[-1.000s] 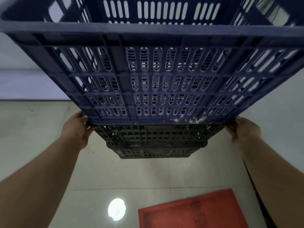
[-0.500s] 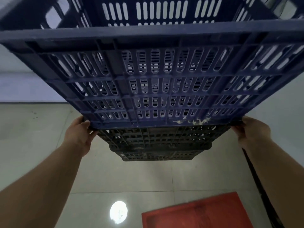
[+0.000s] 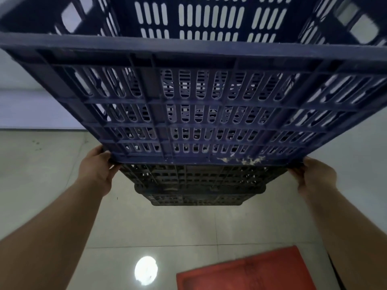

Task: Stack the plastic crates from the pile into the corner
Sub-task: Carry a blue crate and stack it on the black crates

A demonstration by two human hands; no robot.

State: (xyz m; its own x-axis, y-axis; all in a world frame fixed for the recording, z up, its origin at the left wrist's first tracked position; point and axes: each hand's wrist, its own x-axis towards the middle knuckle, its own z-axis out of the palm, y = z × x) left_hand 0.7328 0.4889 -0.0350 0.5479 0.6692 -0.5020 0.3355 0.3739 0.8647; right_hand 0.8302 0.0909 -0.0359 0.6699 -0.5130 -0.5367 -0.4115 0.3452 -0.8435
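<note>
Since a second ago, both hands and the blue crate (image 3: 196,114) have drifted toward 3 o'clock. Left hand (image 3: 98,172) and right hand (image 3: 316,174) grip its bottom corners above the black crates (image 3: 199,185); misaligned rims could jam it.

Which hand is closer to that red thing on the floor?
The right hand. The red thing lies low on the person's right side, below and inward of that hand. The left hand grips the blue crate's opposite corner, farther away across the floor.
</note>
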